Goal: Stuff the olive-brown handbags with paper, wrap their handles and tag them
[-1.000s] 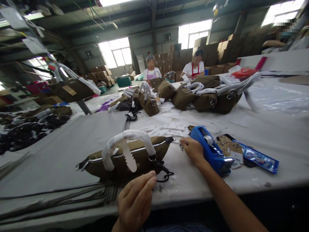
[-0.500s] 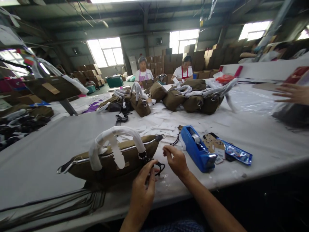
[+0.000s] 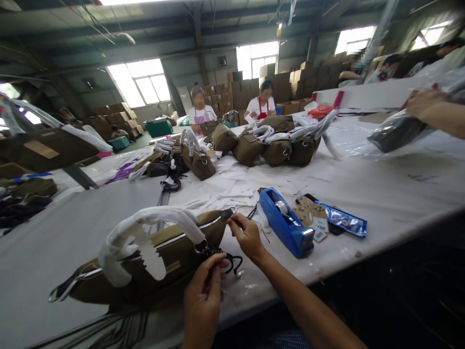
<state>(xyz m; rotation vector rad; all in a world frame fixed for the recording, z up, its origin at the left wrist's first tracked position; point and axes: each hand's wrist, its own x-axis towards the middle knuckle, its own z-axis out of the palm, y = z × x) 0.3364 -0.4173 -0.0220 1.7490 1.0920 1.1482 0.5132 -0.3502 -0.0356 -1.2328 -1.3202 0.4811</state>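
Observation:
An olive-green handbag [image 3: 145,271] lies in front of me, its handles [image 3: 160,215] wrapped in white paper and a metal zipper along its top. A black cord [image 3: 236,261] hangs by the metal ring at the base of the nearer handle. My left hand [image 3: 205,291] pinches this cord between thumb and fingers, close to the bag's side. Beside the bag's right end, my right hand [image 3: 249,235] has its fingertips pressed together, near the zipper's end ring. Whatever those fingertips hold is too small to make out.
Right of my hands stands a blue tape dispenser [image 3: 286,223], with cards [image 3: 312,213] and a blue packet [image 3: 347,220] beyond it. More olive bags [image 3: 250,148] line the table's far side. At right, a co-worker's hand [image 3: 425,102] holds a plastic-wrapped dark item [image 3: 397,128].
My right hand has come nearer the zipper's end of the bag. My left hand stays at the cord. The view has shifted right, and the co-worker's hand now grips the plastic-wrapped item.

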